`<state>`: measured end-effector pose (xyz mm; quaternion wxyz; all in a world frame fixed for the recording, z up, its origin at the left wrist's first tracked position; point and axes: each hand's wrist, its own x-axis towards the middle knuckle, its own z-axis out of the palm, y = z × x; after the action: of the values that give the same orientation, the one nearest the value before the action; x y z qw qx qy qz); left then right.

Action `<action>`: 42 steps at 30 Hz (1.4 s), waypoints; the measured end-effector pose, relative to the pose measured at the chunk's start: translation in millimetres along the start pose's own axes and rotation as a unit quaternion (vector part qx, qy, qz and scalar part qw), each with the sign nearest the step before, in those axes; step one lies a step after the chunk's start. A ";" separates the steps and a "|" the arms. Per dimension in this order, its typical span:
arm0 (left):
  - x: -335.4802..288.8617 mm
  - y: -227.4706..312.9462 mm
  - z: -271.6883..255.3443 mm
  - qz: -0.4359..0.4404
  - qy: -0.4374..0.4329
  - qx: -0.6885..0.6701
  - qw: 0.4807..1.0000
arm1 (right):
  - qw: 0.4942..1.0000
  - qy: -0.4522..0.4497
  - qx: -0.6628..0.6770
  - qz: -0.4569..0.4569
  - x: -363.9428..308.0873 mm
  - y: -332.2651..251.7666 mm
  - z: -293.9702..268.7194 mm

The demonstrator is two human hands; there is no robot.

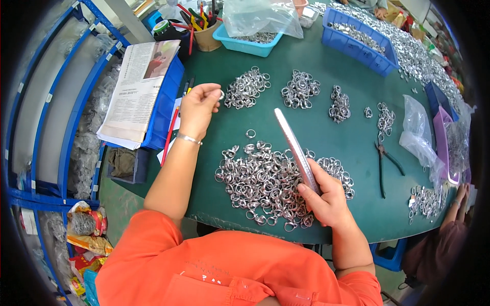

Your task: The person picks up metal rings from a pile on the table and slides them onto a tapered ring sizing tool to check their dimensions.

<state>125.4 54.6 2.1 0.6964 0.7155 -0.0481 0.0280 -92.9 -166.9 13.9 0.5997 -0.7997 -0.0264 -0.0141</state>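
Note:
My left hand (198, 108), raised at the left of the table, pinches a small silver ring (221, 95) between thumb and fingers. My right hand (327, 198) grips a tapered metal ring mandrel (292, 140), its narrow end pointing away and up to the left. Under and beside the mandrel lies a large heap of silver rings (260, 178). A single ring (250, 133) sits apart just beyond that heap. Farther back are smaller piles: one ring pile (247, 87) nearest my left hand, another ring pile (300, 89), and a narrower ring pile (339, 104).
Pliers (383, 163) with dark handles lie right of the heap, below a small ring cluster (386, 120). A blue bin (357, 48) and a light-blue tray (250, 46) stand at the back. Newspaper (135, 92) covers a blue crate at left. Another person's arm (453, 209) shows at right.

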 end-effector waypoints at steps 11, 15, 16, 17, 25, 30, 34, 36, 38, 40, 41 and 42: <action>43.8 -25.6 10.4 0.064 -0.036 0.243 0.967 | 0.995 0.083 0.049 0.016 0.9 7.3 4.0; 10.3 -14.1 9.0 0.164 -0.089 0.315 0.930 | 0.995 0.073 0.054 0.038 2.5 2.5 2.4; -3.4 -10.7 11.1 0.151 -0.159 0.303 0.927 | 0.995 0.073 0.054 0.041 1.9 4.4 2.3; -14.7 -10.3 13.2 0.085 -0.250 0.289 0.920 | 0.996 0.075 0.045 0.026 1.4 7.0 2.6; -58.3 10.6 33.1 -0.055 -0.278 0.062 0.957 | 0.995 0.086 0.036 0.035 -2.7 5.2 4.0; -97.2 26.8 49.5 -0.192 -0.441 -0.031 0.876 | 0.983 0.105 0.152 0.018 3.7 4.8 6.7; -102.2 22.5 53.9 -0.198 -0.463 -0.053 0.863 | 0.978 0.095 0.184 0.014 3.2 5.3 9.0; -102.6 19.6 54.2 -0.201 -0.474 -0.076 0.854 | 0.980 0.081 0.179 0.012 2.8 6.6 9.4; -102.1 21.9 54.4 -0.207 -0.482 -0.082 0.847 | 0.982 0.087 0.166 0.006 1.9 10.0 10.0; -103.3 19.3 53.3 -0.208 -0.477 -0.112 0.846 | 0.974 0.104 0.201 0.011 1.8 9.7 10.8; -103.7 19.8 52.8 -0.227 -0.463 -0.125 0.848 | 0.974 0.103 0.202 0.011 1.9 9.0 10.5; -104.1 19.9 52.5 -0.245 -0.449 -0.138 0.848 | 0.973 0.103 0.206 0.005 1.8 8.0 10.0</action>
<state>18.4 4.8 9.3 0.6748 0.5348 -0.1823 -0.4748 -90.6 -159.5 3.5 0.7509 -0.6535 0.0371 -0.0881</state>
